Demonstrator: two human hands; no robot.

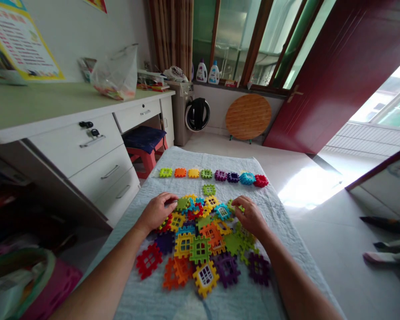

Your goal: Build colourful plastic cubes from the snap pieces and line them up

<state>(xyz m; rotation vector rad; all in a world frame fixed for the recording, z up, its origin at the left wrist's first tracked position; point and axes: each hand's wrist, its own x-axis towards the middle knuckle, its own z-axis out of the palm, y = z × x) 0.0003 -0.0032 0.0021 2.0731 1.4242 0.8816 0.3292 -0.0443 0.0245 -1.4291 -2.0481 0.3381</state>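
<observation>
A heap of colourful plastic interlocking window blocks (200,249) lies on the cloth-covered table between my hands. At the heap's left edge is my left hand (158,212), its thumb and fingers a little apart, with fingertips beside a green block (183,204); whether they touch it is unclear. On the right, my right hand (251,217) has its fingers closed on a lime green block (236,207), partly hidden by them. Just beyond the heap lies a single green block (209,190). Farther back, several blocks form a row by colour, from a lime one (166,172) to a red one (261,181).
The table wears a pale blue cloth (133,249). To the left stand a white desk (86,146), a red stool (146,153) with a dark cushion, and a pink basket (58,284). A washing machine (182,111) and a round wooden tabletop (248,116) are behind.
</observation>
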